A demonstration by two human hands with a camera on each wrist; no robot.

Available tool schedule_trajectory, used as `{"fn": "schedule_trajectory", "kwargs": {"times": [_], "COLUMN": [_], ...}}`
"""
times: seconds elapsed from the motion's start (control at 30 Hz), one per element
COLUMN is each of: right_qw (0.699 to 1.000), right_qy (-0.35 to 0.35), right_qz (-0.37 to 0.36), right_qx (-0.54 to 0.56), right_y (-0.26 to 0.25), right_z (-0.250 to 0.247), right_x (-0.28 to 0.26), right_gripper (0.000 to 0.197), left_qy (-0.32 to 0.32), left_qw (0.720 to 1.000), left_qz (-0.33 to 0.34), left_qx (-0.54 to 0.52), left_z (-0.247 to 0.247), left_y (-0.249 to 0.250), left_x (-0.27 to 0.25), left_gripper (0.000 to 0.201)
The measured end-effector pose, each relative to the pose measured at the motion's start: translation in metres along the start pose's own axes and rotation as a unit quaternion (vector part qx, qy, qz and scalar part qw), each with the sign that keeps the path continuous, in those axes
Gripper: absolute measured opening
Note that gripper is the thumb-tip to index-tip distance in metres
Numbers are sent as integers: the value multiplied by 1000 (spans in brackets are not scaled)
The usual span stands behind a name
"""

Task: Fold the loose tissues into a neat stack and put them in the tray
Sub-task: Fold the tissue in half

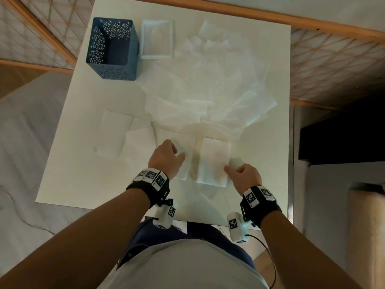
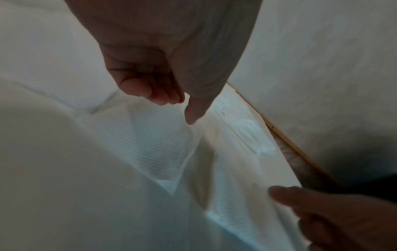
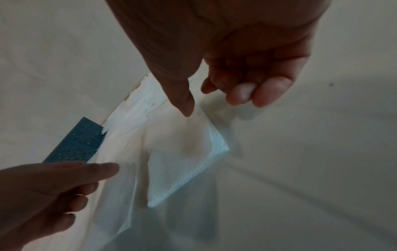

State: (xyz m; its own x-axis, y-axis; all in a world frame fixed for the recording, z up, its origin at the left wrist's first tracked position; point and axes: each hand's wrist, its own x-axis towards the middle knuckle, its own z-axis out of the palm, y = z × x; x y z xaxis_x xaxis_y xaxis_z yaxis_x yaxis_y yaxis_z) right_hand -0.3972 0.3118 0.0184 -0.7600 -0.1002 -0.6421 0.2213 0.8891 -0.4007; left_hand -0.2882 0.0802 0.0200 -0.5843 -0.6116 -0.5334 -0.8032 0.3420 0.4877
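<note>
- Nearest the head camera: two bare forearms with marker-tagged wrist bands, reaching over the near edge of the white counter (image 1: 68, 163).
- Left hand (image 1: 164, 158) loosely curled, thumb tip resting on the left part of a half-folded tissue (image 1: 213, 161); nothing pinched, as far as the wrist view shows.
- Right hand (image 1: 243, 176) at the near right corner of that tissue, thumb touching its edge, other fingers loosely curled; whether any paper is pinched cannot be told.
- Half-folded tissue lying flat just beyond both hands, right part doubled over into a thicker white panel.
- Farther back, a sprawling heap of loose tissues (image 1: 225, 84) across the middle of the counter; a few flat sheets (image 1: 118, 132) to the left.
- Tray (image 1: 156, 39) at the far edge, pale and shallow, just beside a blue perforated bin (image 1: 113, 49).
- Handling, as a judgement: very light, limp, textured paper, easily torn or dragged; best taken by corners or edges with a gentle pinch, and pressed flat along the crease.
</note>
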Motion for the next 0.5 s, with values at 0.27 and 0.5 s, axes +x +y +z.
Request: {"fn": "schedule_trajectory", "kwargs": {"times": [0.27, 0.5], "right_qw": [998, 991], "right_qy": [-30, -55], "right_qz": [-60, -118], "right_qx": [-4, -34], "right_y": [4, -10], "right_z": [-6, 4], "right_x": [-39, -59], "right_gripper": [34, 27], "left_qy": [-62, -30], "left_qw": [981, 981], "left_qz": [96, 84], "left_qx": [156, 171], "left_z": [18, 27], "left_y": [4, 9], "left_x": [-11, -14], "left_gripper": [65, 40]}}
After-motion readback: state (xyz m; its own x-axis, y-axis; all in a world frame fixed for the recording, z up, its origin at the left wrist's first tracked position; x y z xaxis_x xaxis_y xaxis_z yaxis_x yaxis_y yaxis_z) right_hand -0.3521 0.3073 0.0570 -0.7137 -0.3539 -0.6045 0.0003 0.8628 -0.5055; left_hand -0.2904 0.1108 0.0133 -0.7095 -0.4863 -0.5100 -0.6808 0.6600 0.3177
